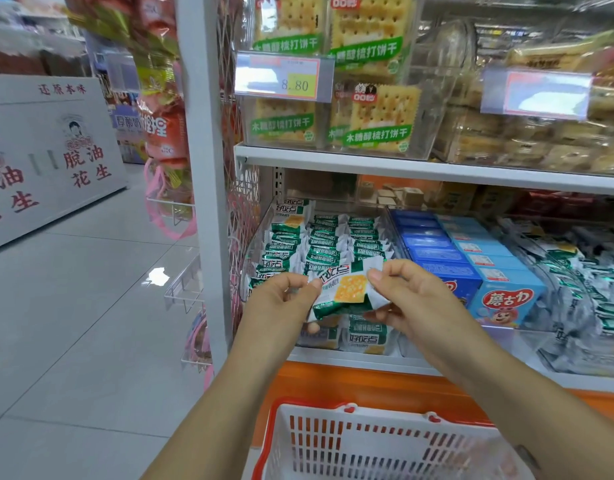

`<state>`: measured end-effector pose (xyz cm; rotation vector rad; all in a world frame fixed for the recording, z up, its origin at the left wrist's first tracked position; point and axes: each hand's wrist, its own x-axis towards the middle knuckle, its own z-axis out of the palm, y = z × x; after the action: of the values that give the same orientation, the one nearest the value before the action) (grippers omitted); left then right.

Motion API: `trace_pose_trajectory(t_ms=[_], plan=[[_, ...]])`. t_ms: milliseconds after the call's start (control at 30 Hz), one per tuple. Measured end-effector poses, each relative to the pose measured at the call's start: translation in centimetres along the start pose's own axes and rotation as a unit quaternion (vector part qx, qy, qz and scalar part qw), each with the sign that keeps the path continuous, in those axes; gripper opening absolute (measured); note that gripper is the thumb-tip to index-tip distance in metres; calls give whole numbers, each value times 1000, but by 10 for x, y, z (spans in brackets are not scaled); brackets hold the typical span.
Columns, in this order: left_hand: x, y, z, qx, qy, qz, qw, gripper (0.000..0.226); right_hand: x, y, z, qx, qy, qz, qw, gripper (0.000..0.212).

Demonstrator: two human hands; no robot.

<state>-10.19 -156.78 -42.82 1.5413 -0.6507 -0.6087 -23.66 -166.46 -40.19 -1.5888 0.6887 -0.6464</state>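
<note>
Pinched at both ends, one green-and-white cracker packet [347,289] hangs between the two grips. The left hand [281,296] closes thumb and fingers on its left edge, and the right hand [412,296] nips the upper right corner with thumb and forefinger while its other fingers curl beneath. Neither hand holds anything else. The packet is in the air just in front of the left end of the lower shelf [350,362], above that shelf's front edge and over the stock it seems to belong to. Below, near the person, one red-rimmed white basket [333,441] stands open, and I judge it the likely destination. On the upper shelf four clear packs of soda crackers [367,39] show, stacked two by two behind a price tag [284,77]. On the lower shelf, blue boxes [499,282] stand in two files right of the packets, roughly five in each. The matching packets [333,237] lie in three rows, too many and too overlapped to count. The held packet should be light, its film slick and crinkly and the crackers inside brittle. It is best taken by the crimped end seals or flat across the faces, never squeezed in the middle.
</note>
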Motion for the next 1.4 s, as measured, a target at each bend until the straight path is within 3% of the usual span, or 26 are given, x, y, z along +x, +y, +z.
trace_pose_trajectory(t_ms=[167,300,533,600,700,900,1000,1100,1200,1333,1400], plan=[[1,1,-2,43,1,3,999,17,1,-5,-2,1,-27,24,999,26],[2,1,-6,14,-4,-12,1000,18,2,-6,-4,-5,-28,25,999,24],[6,-5,-5,-156,-53,-119,979,23,3,-7,-3,181,-41,137,973,15],[8,-5,-4,-158,-50,-124,978,22,4,-6,-4,196,-36,150,968,16],[8,-7,-3,-120,-36,-95,988,20,7,-2,-7,168,-42,140,975,16],[2,1,-8,-30,-15,10,999,17,10,3,-17,-34,-33,40,998,18],[-1,4,-12,-9,-30,50,998,15,8,0,-20,-5,-19,21,1000,15],[-2,4,-10,-45,-51,51,996,22,6,-1,-21,41,-14,30,999,31],[-4,3,-4,-49,-41,56,996,31,8,2,-21,15,18,15,1000,36],[-5,3,4,-14,-1,106,994,4,8,4,-21,-33,28,-28,999,20],[-4,2,5,-26,0,111,993,13,9,6,-21,-20,25,-33,999,30]])
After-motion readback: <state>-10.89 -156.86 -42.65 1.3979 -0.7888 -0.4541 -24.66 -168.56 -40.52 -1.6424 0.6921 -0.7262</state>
